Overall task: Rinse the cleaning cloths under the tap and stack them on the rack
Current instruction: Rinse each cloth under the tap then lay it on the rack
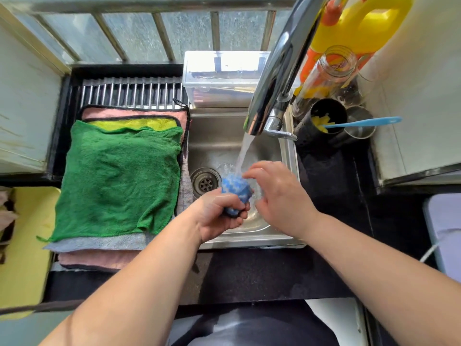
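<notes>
My left hand [217, 215] grips a balled-up blue and white cloth [235, 189] over the steel sink [289, 156], right under the running water from the chrome tap [270, 78]. Beside the cloth hovers my right hand [279, 193], its fingers loosely bent and its fingertips at the cloth's upper right edge, holding nothing. To the left, the metal roll-up rack [129, 92] carries a stack of cloths: a green cloth [119, 178] on top, with a yellow cloth [134, 124], a grey cloth [99, 243] and a pink cloth [99, 259] showing beneath it.
A clear plastic box [222, 78] stands behind the sink. At the back right are a yellow jug [359, 28], a glass jar [329, 71] and a black cup [326, 118] with a blue-handled utensil [361, 122]. The drain [205, 182] lies left of my hands. A yellow board [22, 245] is at the far left.
</notes>
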